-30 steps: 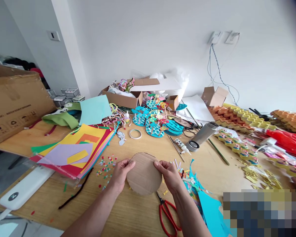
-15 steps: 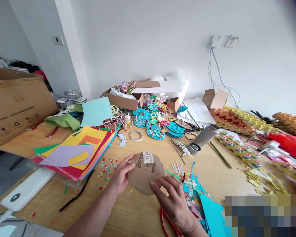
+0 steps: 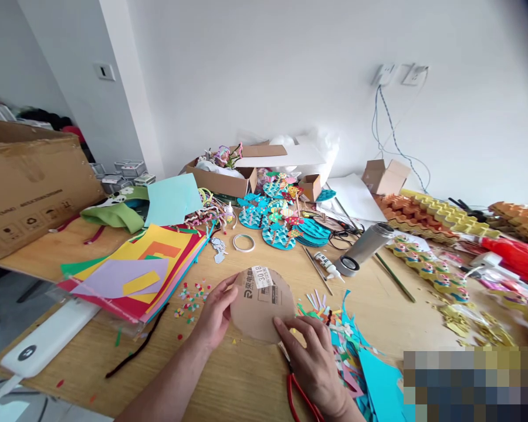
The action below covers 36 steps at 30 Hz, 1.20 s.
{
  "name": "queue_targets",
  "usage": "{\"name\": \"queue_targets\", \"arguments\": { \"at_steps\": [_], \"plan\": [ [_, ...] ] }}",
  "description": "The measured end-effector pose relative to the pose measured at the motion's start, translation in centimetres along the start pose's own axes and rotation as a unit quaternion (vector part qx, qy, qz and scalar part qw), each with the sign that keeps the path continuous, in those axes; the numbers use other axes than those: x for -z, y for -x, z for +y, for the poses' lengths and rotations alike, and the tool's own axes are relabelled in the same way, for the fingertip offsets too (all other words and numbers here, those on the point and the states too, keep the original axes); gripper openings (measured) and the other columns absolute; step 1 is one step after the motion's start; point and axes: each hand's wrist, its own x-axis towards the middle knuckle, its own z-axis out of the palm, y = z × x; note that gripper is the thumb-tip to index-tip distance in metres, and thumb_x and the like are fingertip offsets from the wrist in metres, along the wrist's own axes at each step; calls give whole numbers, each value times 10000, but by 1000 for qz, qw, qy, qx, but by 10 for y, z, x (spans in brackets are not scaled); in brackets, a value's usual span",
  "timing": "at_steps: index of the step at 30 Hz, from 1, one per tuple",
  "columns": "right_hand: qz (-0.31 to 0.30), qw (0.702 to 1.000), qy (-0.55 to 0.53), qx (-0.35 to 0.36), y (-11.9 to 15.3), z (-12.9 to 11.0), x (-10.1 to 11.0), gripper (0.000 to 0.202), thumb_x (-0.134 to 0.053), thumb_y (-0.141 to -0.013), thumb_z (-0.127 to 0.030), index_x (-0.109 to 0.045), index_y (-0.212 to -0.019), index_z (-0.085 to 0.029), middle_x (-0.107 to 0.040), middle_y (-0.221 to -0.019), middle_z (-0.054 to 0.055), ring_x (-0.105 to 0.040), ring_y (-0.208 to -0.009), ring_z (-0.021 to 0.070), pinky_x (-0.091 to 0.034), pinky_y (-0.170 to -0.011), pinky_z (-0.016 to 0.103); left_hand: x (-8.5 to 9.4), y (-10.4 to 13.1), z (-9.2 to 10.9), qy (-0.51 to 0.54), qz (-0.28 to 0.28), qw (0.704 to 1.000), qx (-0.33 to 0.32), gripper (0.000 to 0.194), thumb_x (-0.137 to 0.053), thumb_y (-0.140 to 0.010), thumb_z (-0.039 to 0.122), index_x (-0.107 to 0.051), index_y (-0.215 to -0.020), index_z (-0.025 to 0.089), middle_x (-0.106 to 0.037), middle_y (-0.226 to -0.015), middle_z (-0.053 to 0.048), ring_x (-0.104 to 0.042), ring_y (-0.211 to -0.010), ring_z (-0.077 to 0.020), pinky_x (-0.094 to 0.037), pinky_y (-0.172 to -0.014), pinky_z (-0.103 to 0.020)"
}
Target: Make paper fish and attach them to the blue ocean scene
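A round piece of brown cardboard (image 3: 257, 313) with printing and a white label on its upper part is held above the table. My left hand (image 3: 220, 313) is closed on its left edge, thumb at the front. At the lower right edge my right hand (image 3: 310, 354) pinches it between the thumb and the fingers. Below my right hand lie scissors (image 3: 291, 384) with red handles, partly covered by it. Blue paper scraps (image 3: 381, 378) and coloured cuttings are heaped to the right of that hand.
Coloured sheets (image 3: 132, 269) lie left, beside a white device (image 3: 48, 346). Behind the cardboard are a tape roll (image 3: 243, 242), blue paper crafts (image 3: 279, 225), a glue bottle (image 3: 328, 265) and a metal flask (image 3: 367, 249). Egg cartons (image 3: 422, 220) stand at the right.
The cardboard disc has turned slightly anticlockwise and shifted a little right. My right thumb has moved up along its edge, and more of the scissors shows.
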Motion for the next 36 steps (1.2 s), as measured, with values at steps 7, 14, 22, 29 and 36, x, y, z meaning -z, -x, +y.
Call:
{"name": "queue_targets", "arguments": {
  "at_steps": [7,14,22,29,36],
  "plan": [
    [5,801,-359,-479,-48,5,-19,406,-595,-747,-553,-536,-565,-194,-494,-427,-19,-436,-391,110,-346,-390,244,0,0,2,21,-11,999,-37,628,-475,-848,545,-379,-1359,193,-599,-1218,-171,-636,-969,-258,-465,-845,-424],
    [-89,753,-362,-543,-34,17,-39,574,-669,-643,-502,-560,-1052,-114,-656,-623,31,-548,-393,155,-332,-310,237,9,-2,-16,-441,10,888,-128,212,-606,-797,328,-675,-939,187,-694,-967,-109,-629,-918,-248,-455,-880,-399],
    [-121,944,-70,-300,-32,20,-17,343,-477,-869,-442,-649,-1004,-178,-683,-845,91,-642,-789,236,-482,-710,365,7,5,-24,-726,-19,651,-220,75,-573,-800,187,-645,-812,202,-674,-841,-68,-582,-868,-244,-412,-896,-438],
    [-220,967,4,-131,-42,11,-35,623,-690,-707,-433,-510,-1273,-246,-554,-1275,113,-432,-1207,334,-347,-973,510,5,8,-23,-768,31,603,-211,140,-630,-782,298,-634,-704,182,-632,-774,-80,-553,-860,-273,-419,-793,-434],
    [-202,959,123,-155,-39,2,-45,455,-648,-741,-500,-620,-1050,-166,-648,-1061,140,-534,-1039,343,-319,-961,545,5,8,-26,-735,9,635,-236,143,-589,-775,150,-672,-886,188,-659,-1027,-98,-499,-1106,-297,-355,-982,-498]
  ]
}}
